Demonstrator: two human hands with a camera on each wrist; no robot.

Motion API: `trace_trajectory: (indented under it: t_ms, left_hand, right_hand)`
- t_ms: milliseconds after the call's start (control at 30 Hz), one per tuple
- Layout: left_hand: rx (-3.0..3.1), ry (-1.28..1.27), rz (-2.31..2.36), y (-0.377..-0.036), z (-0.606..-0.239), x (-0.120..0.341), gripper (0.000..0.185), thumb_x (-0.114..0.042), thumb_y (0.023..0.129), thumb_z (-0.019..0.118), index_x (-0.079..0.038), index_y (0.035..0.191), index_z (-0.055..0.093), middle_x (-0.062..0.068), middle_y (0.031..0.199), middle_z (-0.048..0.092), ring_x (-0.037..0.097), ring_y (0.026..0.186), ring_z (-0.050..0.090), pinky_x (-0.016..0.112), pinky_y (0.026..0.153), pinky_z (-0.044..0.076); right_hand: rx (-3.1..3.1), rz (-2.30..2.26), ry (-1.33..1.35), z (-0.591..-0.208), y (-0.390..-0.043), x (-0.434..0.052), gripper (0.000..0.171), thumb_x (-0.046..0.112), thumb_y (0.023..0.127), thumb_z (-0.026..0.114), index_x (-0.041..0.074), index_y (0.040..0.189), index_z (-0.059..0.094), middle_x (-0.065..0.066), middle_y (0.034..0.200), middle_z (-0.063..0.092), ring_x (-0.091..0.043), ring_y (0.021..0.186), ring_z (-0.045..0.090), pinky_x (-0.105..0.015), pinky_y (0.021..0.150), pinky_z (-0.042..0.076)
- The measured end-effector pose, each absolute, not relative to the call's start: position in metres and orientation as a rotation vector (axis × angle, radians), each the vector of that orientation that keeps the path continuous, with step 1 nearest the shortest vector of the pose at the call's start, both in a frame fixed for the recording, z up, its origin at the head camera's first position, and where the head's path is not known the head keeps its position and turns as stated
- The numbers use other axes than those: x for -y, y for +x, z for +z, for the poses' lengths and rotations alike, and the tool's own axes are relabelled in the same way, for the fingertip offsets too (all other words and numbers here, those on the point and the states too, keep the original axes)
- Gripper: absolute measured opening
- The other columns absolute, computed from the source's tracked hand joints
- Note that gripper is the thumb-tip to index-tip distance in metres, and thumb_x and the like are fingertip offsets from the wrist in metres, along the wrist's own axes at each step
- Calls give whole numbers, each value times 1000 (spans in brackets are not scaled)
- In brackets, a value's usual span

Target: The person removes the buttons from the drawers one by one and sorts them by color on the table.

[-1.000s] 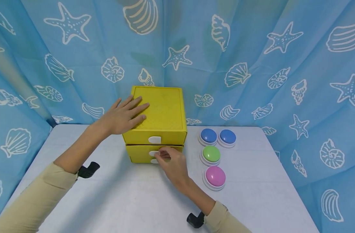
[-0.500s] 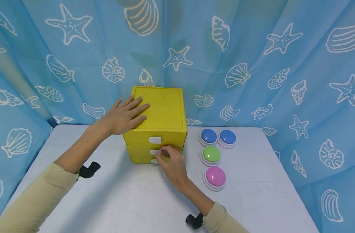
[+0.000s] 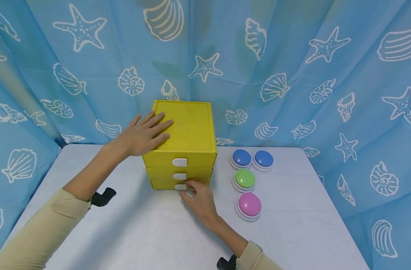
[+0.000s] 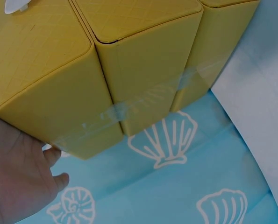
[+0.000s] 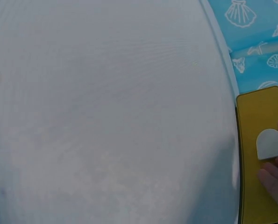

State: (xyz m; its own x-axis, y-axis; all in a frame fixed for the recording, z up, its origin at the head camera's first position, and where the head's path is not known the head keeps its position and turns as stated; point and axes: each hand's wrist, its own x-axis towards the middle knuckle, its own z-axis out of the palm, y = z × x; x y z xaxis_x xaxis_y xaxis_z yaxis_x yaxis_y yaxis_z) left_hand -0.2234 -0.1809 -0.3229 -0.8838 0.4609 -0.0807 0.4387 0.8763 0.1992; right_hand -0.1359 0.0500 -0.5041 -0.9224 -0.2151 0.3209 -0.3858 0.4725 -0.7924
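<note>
A yellow chest of drawers (image 3: 188, 127) stands at the back of the table, with three drawers one above another. Each drawer front carries a white rounded handle; the bottom handle (image 3: 180, 186) is the lowest. My left hand (image 3: 138, 137) rests on the chest's top at the left, fingers spread. In the left wrist view, this hand (image 4: 24, 172) lies beside the chest's edge, partly out of frame. With thumb and curled fingertips at the bottom handle's right end, my right hand (image 3: 200, 200) pinches it. The right wrist view shows those fingers (image 5: 274, 184) around the handle (image 5: 270, 143).
Right of the chest sit two blue push buttons (image 3: 241, 157), a green button (image 3: 244, 178) and a pink button (image 3: 249, 204), all on white bases. A white cloth covers the table (image 3: 151, 232). A blue seashell curtain (image 3: 225, 86) hangs behind.
My right hand has left the middle drawer's handle and moved down to the bottom one. The thin dark gap above the middle drawer has narrowed. My left hand stays on top.
</note>
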Motion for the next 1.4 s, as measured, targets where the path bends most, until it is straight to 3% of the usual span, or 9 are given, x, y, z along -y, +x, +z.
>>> trace_trajectory:
  t_ms: [233, 567, 1400]
  left_hand:
    - [-2927, 706, 262, -224, -323, 181, 63, -53, 108, 24, -22, 161, 23, 12, 166, 9, 36, 151, -2, 60, 116, -3]
    - [-2927, 705, 258, -223, -324, 181, 63, -54, 107, 24, -22, 161, 22, 12, 166, 9, 36, 151, -2, 60, 116, -3]
    - [-2933, 702, 251, -223, -324, 180, 63, -53, 108, 25, -21, 161, 23, 13, 166, 10, 37, 151, -1, 60, 116, -3]
  right_hand:
    - [2605, 1403, 533, -507, -139, -50, 25, 13, 85, 81, 4, 108, 75, -9, 99, 72, -20, 91, 70, -28, 80, 57]
    - [2560, 1461, 527, -507, -141, -52, 12, 8, 84, 79, 4, 96, 77, -4, 89, 74, -12, 82, 71, -23, 74, 57]
    - [2572, 1146, 581, -506, -102, -56, 5, 9, 81, 83, 10, 83, 79, 4, 75, 74, -2, 71, 67, -18, 64, 54]
